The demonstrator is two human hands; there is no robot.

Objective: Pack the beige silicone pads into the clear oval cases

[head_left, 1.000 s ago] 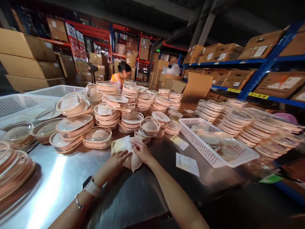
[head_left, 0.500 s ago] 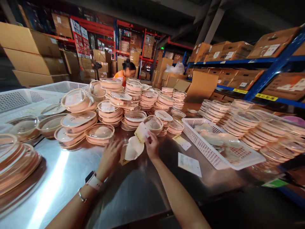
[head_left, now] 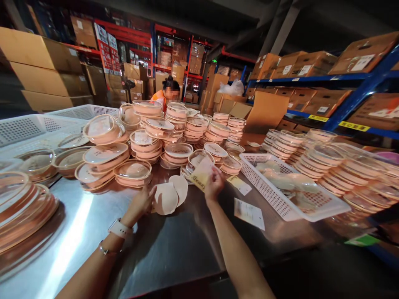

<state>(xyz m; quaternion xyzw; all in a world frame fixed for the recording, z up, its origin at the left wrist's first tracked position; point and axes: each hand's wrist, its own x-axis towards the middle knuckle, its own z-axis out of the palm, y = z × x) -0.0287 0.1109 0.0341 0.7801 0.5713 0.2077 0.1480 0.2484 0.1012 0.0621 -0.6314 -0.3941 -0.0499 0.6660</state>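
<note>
My left hand, with a white watch at the wrist, is closed on the left edge of a pale rounded pad. A second pale pad overlaps it on the right. Something yellowish shows under the pad by my fingers, mostly hidden. Pinched in my right hand is a yellow-and-white printed card, tilted in front of a round pink container with a clear lid. Right of that hand, another yellow-and-white card and a white printed card lie on the metal table.
Stacks of round lidded containers crowd the left and back. A white perforated basket holding clear-wrapped items stands at right, beside more stacks. A person in orange is behind the stacks. Boxes on shelves line the right.
My right hand has moved right with the card, away from the pads. My left hand has shifted slightly left and down, and the two pads now show spread apart.
</note>
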